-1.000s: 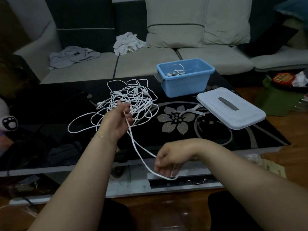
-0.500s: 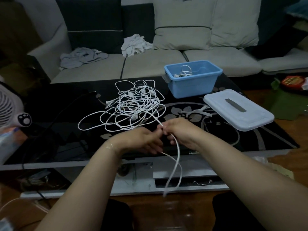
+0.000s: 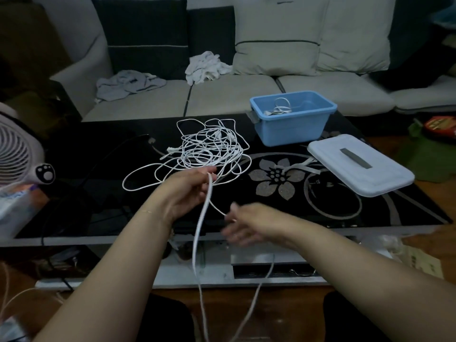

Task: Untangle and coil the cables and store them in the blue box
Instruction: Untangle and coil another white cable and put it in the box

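Near the middle of the bench point(image 3: 370, 208), a black glass top with a silver flower pattern, a tangle of white cables point(image 3: 209, 149) is spread in loose loops. Just in front of that tangle the left hand point(image 3: 187, 191) is raised, and a white cable strand point(image 3: 199, 233) is pinched at its fingertips; from there the strand is dropped past the front edge of the bench and looped back up toward the right hand point(image 3: 249, 223). The right hand is blurred, held low over the front edge, and a thin run of the strand is met at its fingers; whether that grip is pinched on the strand or spread cannot be told. Toward the back right corner of the bench the blue box point(image 3: 293, 124) is set upright and open, with a few white cables seen inside it. Its pale lid point(image 3: 360, 166) is laid flat near the right edge, just beside the box. Beyond the back edge a sofa point(image 3: 222, 95) is seen, with crumpled cloths point(image 3: 204, 66) lying on its seat. At the left edge of the view a white fan point(image 3: 17, 149) is partly shown.
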A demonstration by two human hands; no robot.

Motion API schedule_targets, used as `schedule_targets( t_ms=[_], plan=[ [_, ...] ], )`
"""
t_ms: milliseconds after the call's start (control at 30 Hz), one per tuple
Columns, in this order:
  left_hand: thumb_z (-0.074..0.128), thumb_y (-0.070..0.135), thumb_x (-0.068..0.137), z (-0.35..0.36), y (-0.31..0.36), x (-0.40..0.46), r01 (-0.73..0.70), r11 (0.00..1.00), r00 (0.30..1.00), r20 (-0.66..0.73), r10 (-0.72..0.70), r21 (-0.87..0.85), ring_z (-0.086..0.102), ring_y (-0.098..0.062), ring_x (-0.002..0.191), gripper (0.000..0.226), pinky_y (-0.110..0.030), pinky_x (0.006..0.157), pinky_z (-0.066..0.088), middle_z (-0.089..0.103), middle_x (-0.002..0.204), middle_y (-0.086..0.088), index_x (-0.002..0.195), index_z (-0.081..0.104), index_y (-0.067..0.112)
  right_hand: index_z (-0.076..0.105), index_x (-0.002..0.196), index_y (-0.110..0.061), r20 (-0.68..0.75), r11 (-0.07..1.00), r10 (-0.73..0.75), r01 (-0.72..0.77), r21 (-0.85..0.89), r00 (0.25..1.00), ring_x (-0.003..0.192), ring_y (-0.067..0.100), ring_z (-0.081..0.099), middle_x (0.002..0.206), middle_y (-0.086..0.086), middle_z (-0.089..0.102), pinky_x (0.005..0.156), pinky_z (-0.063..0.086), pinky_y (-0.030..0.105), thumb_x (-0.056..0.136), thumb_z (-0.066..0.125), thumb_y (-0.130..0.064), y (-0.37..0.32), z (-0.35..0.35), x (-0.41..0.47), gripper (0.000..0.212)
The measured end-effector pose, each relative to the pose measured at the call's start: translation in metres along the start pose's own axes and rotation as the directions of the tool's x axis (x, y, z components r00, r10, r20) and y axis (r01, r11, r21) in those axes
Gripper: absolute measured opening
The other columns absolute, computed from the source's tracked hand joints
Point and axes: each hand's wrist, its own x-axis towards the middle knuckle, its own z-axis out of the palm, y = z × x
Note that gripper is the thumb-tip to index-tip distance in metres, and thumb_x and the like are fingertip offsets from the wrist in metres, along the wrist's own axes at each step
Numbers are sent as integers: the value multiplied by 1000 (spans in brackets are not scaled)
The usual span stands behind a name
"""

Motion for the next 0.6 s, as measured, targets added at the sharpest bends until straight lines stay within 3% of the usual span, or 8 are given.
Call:
schedule_targets(
  t_ms=[67,167,233,300,333,400,500,600],
  plan=[
    [47,8,97,13,-6,-8,-42,978,996,81,26,204,62,-1,59,16,-14,56,46,73,77,5,96,62,12,46,130,-6,-1,906,-47,43,421,999,111,29,62,120,17,64,96,47,38,96,24,-57,-7,-6,4,66],
    [56,9,95,23,-17,-10,-210,844,977,137,163,493,64,-4,68,10,-17,67,48,72,78,-4,92,64,14,56,113,-18,43,807,-85,43,588,995,78,20,69,87,10,70,82,53,36,96,33,-55,-16,-5,-4,47],
    [62,17,92,23,-21,-7,-313,613,943,160,292,725,59,-5,63,9,-18,64,44,70,71,-3,84,65,21,54,97,-17,-60,843,-45,70,534,997,41,6,45,55,-2,52,54,52,25,99,43,-38,-14,-3,-3,24],
    [63,35,90,17,-24,-3,-315,318,918,202,341,894,56,-3,58,15,-22,60,42,65,62,9,79,66,25,53,87,-17,-263,949,-56,134,286,963,35,3,27,50,-5,37,38,32,19,101,42,-30,-15,-5,-3,23],
    [61,41,89,15,-24,-1,-303,251,917,210,338,919,53,-5,55,21,-25,58,41,60,58,10,78,66,24,54,84,-18,-349,985,-110,148,85,931,36,3,28,53,-4,38,39,29,20,101,41,-30,-16,-9,-5,25],
    [56,45,92,14,-24,1,-357,281,908,261,327,891,46,-8,52,33,-27,60,36,51,52,7,70,64,22,54,77,-23,-424,949,-273,170,-265,864,41,2,35,59,-5,44,46,31,22,100,43,-29,-19,-17,-11,27],
    [49,42,95,20,-22,-1,-483,369,867,375,327,794,52,-7,70,42,-23,73,39,54,64,5,59,58,21,54,76,-23,-447,877,-403,198,-438,798,48,0,44,63,-9,48,53,33,23,100,43,-30,-22,-24,-18,28],
    [48,42,96,31,-20,-7,-353,784,907,393,153,511,53,-12,64,45,-24,70,48,58,65,4,67,54,8,53,81,-20,-503,798,-526,193,-571,686,64,4,48,67,-10,50,62,34,29,100,40,-31,-20,-30,-21,26]
  ],
)
